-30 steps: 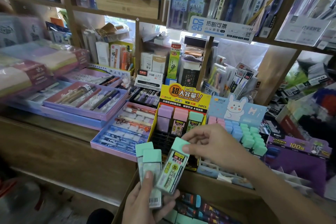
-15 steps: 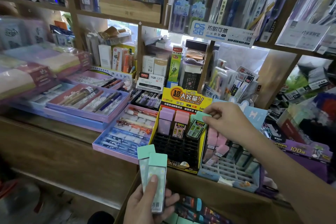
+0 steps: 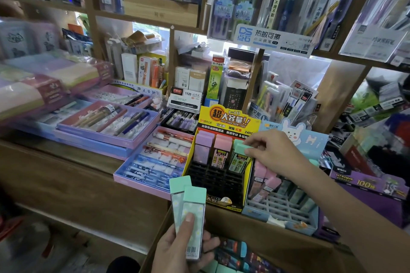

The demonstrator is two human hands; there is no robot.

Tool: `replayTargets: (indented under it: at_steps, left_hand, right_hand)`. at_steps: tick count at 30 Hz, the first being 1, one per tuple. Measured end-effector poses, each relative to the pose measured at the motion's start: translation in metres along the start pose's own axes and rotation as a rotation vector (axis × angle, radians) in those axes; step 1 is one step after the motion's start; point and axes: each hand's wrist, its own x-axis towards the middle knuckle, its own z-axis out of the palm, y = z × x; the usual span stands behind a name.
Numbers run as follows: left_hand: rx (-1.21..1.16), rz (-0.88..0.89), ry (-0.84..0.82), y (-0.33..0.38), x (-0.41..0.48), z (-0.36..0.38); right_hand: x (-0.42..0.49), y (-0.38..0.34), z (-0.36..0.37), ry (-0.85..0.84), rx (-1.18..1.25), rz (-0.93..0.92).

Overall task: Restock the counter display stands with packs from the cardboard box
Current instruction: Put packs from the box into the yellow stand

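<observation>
A yellow and black display stand (image 3: 218,180) sits on the wooden counter, its back row holding a purple pack (image 3: 203,147) and a pink pack (image 3: 221,149). My right hand (image 3: 271,150) pinches the cap of a mint-green pack (image 3: 239,157) standing in the back row's right slot. My left hand (image 3: 180,248), low in the view, grips two mint-green packs (image 3: 190,210) fanned upright, thumb on the front one. Below it the cardboard box (image 3: 235,255) shows more packs.
A light blue rabbit display stand (image 3: 281,206) with pink packs stands right of the yellow one. Purple and pink pen trays (image 3: 106,126) fill the counter on the left. A purple box (image 3: 372,186) lies to the right. Shelves of pens rise behind.
My right hand carried one mint-green pack from my left hand up to the yellow stand and set it in the back row's right slot. My left hand now holds two packs.
</observation>
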Motion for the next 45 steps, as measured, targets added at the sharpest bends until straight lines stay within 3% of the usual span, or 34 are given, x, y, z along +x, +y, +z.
replayTargets:
  at_steps: [4, 14, 22, 27, 33, 38, 45]
  left_hand:
    - [-0.015, 0.004, -0.009, -0.001, 0.0, 0.0]
    - [-0.013, 0.012, -0.008, -0.002, 0.0, -0.001]
    - [-0.003, 0.039, -0.012, -0.003, 0.001, -0.001]
    - [-0.018, 0.043, -0.032, -0.005, 0.001, -0.001]
    - [0.007, 0.072, -0.053, -0.007, 0.002, 0.0]
    - [0.032, 0.088, -0.046, -0.005, 0.001, 0.003]
    - [0.03, 0.083, -0.054, -0.009, 0.005, 0.003]
  right_hand:
    - [0.001, 0.002, 0.006, 0.026, -0.04, -0.013]
    - [0.004, -0.014, 0.01, 0.029, -0.428, -0.098]
    - [0.001, -0.021, 0.008, 0.002, -0.462, -0.062]
    - [-0.013, -0.029, 0.011, 0.104, -0.125, -0.068]
    - [-0.044, -0.045, 0.027, -0.183, 0.255, -0.061]
    - [-0.059, -0.044, 0.04, -0.391, 0.365, -0.068]
    - [-0.065, -0.041, 0.04, -0.4, 0.415, -0.062]
